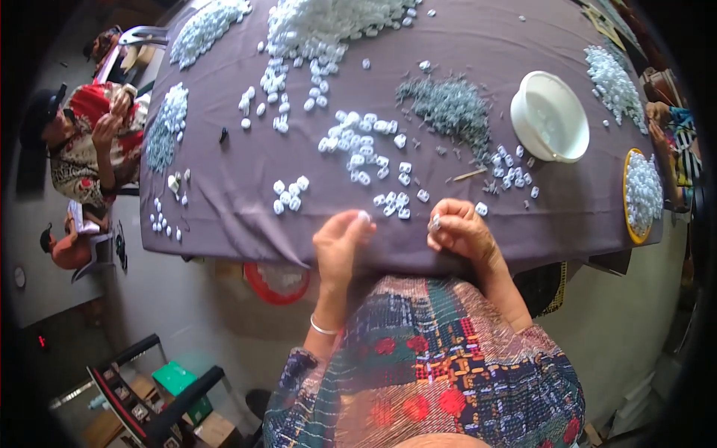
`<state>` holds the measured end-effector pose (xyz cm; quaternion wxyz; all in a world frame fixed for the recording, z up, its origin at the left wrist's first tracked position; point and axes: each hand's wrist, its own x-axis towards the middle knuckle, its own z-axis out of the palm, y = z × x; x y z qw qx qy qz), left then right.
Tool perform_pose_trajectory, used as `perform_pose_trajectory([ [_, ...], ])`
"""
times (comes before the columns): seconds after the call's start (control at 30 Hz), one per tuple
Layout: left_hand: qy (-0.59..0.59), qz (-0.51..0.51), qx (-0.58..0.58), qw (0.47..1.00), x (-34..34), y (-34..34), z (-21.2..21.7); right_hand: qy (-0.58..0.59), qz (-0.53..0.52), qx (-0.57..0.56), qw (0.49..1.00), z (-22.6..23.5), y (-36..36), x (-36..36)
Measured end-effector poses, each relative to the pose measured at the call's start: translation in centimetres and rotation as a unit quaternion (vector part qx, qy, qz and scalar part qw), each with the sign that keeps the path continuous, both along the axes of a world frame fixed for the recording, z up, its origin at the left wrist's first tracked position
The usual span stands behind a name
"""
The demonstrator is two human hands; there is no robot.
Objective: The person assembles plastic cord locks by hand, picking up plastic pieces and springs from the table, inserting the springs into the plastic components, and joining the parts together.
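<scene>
The light is soft and fairly bright on the purple tablecloth [493,45], and its folds make gentle shadows. The big pile of white plastic pieces [321,26] looks so bright that the bits melt together. Below the cloth's edge, the red basin [261,293] sits in shade. The left hand [342,237] is smeary; the right hand [464,230] is clearer. Straight edges bend, and the corners go black.

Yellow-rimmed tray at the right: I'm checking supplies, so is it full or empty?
Full: small white pieces cover the yellow-rimmed tray, hiding its floor.
</scene>
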<state>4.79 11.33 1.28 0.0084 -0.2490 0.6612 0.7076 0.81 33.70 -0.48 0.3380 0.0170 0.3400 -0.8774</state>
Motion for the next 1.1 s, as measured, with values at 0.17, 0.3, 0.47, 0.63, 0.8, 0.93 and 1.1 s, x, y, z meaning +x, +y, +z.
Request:
perform_pose_trajectory([
  [0.17,-0.003,0.009,0.251,0.968,-1.2,-0.5,0.2,0.004,0.006,0.091,0.996,1.2,-0.4,-0.9],
  [0.3,-0.047,-0.005,0.36,0.932,-0.4,0.4,0.6,0.028,0.005,0.236,0.971,3.9,-1.6,-0.3],
  [0.47,-0.06,-0.046,0.361,0.93,1.0,1.1,0.6,0.145,0.005,0.361,0.921,5.9,-2.8,1.1],
  [0.63,-0.062,-0.073,0.358,0.929,2.0,1.1,1.2,0.225,0.009,0.402,0.888,6.0,-3.5,1.8],
  [0.8,-0.053,-0.076,0.36,0.928,2.3,1.5,1.1,0.273,-0.025,0.428,0.861,5.9,-3.8,2.2],
  [0.93,-0.054,-0.07,0.372,0.924,2.3,1.4,0.6,0.289,-0.035,0.426,0.857,5.3,-3.8,2.3],
  [1.1,-0.053,-0.075,0.347,0.933,2.2,1.7,0.7,0.281,-0.022,0.418,0.864,5.3,-3.6,2.2],
])
